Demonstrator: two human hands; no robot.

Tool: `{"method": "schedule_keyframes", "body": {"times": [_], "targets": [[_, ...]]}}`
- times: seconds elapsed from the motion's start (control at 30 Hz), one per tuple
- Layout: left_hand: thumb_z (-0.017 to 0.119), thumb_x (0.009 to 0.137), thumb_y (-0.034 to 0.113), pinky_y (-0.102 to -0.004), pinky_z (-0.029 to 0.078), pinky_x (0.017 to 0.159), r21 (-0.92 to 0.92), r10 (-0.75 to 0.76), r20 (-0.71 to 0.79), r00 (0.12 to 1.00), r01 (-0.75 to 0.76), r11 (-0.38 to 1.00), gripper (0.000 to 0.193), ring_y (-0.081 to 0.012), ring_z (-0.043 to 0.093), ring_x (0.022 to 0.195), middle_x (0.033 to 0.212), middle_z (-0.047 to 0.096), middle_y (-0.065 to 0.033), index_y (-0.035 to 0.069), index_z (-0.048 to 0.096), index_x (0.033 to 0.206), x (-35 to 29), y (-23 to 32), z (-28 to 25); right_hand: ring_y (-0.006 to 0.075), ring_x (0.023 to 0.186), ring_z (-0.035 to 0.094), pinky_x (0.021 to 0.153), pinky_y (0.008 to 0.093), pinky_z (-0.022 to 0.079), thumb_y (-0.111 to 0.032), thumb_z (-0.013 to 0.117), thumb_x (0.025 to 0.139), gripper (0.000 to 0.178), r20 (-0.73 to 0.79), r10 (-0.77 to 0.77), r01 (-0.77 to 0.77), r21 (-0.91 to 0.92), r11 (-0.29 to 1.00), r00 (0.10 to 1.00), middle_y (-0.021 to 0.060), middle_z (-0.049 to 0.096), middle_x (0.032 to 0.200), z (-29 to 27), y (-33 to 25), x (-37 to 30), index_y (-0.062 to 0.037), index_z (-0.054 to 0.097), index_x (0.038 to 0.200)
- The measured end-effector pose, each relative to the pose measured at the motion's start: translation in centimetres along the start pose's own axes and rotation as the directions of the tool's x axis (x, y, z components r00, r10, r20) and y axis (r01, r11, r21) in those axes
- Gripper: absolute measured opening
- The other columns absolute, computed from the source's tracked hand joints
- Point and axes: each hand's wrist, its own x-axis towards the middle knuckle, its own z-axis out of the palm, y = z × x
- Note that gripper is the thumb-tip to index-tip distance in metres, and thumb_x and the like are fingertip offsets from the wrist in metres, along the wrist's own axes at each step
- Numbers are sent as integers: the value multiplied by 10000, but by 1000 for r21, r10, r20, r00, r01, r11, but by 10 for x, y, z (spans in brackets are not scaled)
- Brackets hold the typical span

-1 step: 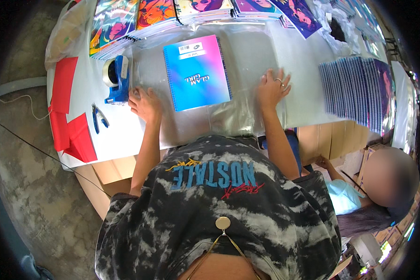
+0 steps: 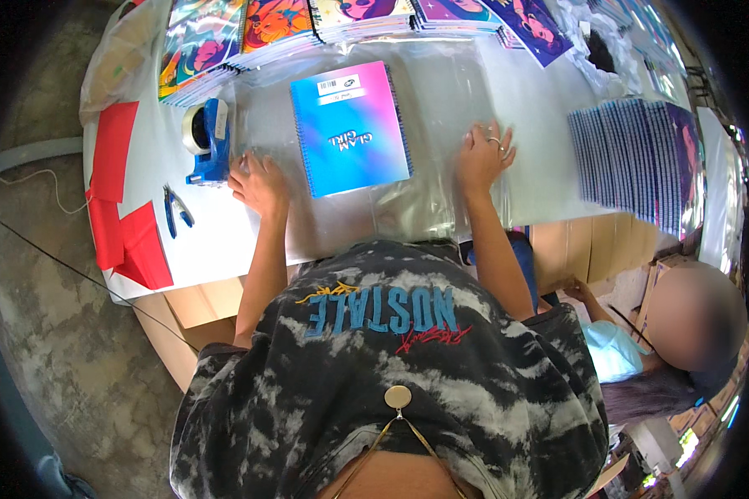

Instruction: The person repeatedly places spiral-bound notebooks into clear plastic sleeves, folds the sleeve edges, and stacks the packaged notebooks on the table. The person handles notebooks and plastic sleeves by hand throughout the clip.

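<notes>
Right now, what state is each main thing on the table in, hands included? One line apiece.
Middle notebook: shut, flat
Clear plastic: spread out, wrinkled
Tape dispenser: loaded
Blue hand tool: lying, arms apart
Red sheets: overlapping
Right notebooks: stacked
Rear notebooks: piled
Left hand: fingers bent, grip unclear
Right hand: fingers apart, seemingly empty

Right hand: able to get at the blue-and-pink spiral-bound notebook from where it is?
Likely yes: the bare right hand is just right of the blue-and-pink spiral-bound notebook, with only low-lying clear plastic sheeting visible between them.
</notes>
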Motion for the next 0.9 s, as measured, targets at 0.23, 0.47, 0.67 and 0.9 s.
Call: {"method": "schedule_keyframes", "body": {"times": [0.23, 0.47, 0.67, 0.9], "targets": [[570, 835, 348, -457, 308, 942, -230, -81, -21, 996, 74, 970, 523, -358, 381, 1098, 1194, 451, -182, 69, 473, 1266, 34, -9, 7, 326, 1316, 278, 1061, 526, 125, -205, 534, 844, 363, -108, -15, 22, 67, 998, 994, 96, 463, 1321, 19, 18, 0, -173, 566, 1203], [647, 765, 292, -474, 341, 910, -378, -242, -211, 947, 150, 914, 546, -370, 397, 1077, 1143, 468, -204, 6, 476, 1198, 79, -40, -4, 271, 1253, 349, 1053, 458, 166, -175, 557, 831, 386, -108, 5, 28, 299, 954, 994, 66, 480, 1294, 13, 15, 0, -121, 542, 1212], [775, 640, 308, -396, 376, 880, -564, -349, -454, 820, 38, 825, 658, -357, 476, 1000, 1024, 504, -204, -67, 472, 1088, 107, -110, -7, 258, 1201, 386, 1022, 438, 220, -149, 588, 802, 466, -107, 53, -14, 338, 941, 993, 64, 495, 1262, 7, 3, 4, -98, 485, 1254], [808, 622, 370, -471, 325, 908, -407, -598, -301, 742, 468, 785, 823, -359, 388, 1136, 1164, 424, -199, -25, 379, 1204, 72, -69, -24, 265, 1037, 503, 894, 391, 383, -137, 683, 718, 518, 33, 259, -247, 441, 863, 965, 121, 539, 1165, -12, 9, 26, -64, 527, 1207]]}}
